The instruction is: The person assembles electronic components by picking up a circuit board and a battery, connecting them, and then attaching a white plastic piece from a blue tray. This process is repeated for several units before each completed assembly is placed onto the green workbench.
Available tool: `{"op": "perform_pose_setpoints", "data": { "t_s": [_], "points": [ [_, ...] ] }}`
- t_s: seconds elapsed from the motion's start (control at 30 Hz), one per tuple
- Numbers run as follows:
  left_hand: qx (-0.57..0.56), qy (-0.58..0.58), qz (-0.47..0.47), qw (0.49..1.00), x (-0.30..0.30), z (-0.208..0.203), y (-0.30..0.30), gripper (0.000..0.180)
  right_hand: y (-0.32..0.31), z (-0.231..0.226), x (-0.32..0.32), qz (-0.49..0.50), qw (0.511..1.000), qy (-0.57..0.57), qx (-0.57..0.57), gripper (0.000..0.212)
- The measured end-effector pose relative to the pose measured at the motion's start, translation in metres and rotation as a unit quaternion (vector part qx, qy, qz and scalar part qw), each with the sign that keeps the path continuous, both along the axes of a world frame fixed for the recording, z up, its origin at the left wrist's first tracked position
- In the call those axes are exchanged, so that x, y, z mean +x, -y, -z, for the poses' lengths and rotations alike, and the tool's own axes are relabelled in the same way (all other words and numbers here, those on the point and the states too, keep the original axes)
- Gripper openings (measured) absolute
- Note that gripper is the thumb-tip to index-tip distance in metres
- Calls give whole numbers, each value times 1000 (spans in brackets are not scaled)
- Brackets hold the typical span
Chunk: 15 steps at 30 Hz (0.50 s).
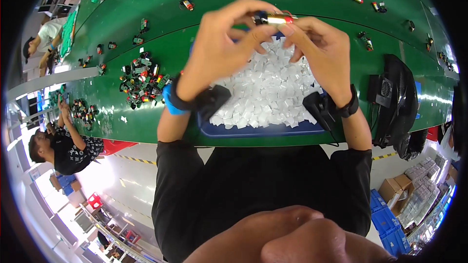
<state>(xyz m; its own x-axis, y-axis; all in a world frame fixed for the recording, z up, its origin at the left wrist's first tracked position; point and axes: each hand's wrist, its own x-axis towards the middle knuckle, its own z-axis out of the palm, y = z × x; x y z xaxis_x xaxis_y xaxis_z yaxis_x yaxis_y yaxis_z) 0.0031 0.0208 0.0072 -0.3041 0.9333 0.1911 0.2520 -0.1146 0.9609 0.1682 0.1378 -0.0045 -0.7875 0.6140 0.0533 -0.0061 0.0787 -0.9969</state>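
Above a blue tray [263, 135] full of small white translucent pieces [268, 87], I hold a small cylindrical battery [279, 20] with a red end and a dark part at its left. The fingers of my left hand [217, 44] are closed round its dark left end. At the red end, my right hand [319, 48] pinches it between thumb and fingers. My fingers hide part of the battery and whatever is fixed to it. Black devices with straps sit at both my wrists, with a blue band at the left one.
Left of the tray lies a heap of small battery-and-circuit assemblies [141, 80]. Several more are spread along the far side of the green table [161, 0]. A black bag [397, 100] and a black box [380, 90] stand at the right. A co-worker [68, 146] sits at the left.
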Motion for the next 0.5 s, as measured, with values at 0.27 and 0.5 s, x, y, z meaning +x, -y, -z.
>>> {"op": "perform_pose_setpoints", "data": {
  "t_s": [0.27,0.5],
  "points": [
    [-268,-510,17,817,-160,81,-58,31,1,-7,4,-6,992,-3,129,22],
    [-80,-583,-98,802,-88,89,-103,33,-1,-6,9,-19,992,-14,127,21]
  ]
}}
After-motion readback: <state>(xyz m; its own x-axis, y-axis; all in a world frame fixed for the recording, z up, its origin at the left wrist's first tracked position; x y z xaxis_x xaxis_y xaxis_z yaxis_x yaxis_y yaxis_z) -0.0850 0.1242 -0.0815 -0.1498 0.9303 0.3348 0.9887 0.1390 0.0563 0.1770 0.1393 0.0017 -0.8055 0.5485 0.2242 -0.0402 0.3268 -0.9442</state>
